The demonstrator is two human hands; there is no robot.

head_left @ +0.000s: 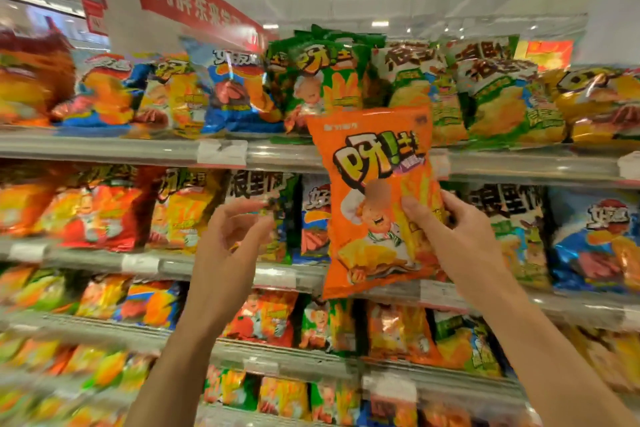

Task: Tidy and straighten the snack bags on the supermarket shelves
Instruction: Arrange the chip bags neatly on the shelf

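Observation:
An orange snack bag [374,184] with a cartoon chef and yellow lettering is held upright in front of the shelves, its top level with the top shelf's front edge. My right hand [453,239] grips its right side, thumb on the front. My left hand [228,250] is raised to the left of the bag, apart from it, fingers spread and curled, holding nothing. Green snack bags [322,80] stand on the top shelf just behind and above the orange bag.
Several metal shelves [104,149] run across the view, packed with blue, green, orange and red snack bags. White price tags [221,152] hang on the shelf edges. A red banner [194,0] hangs above at the upper left.

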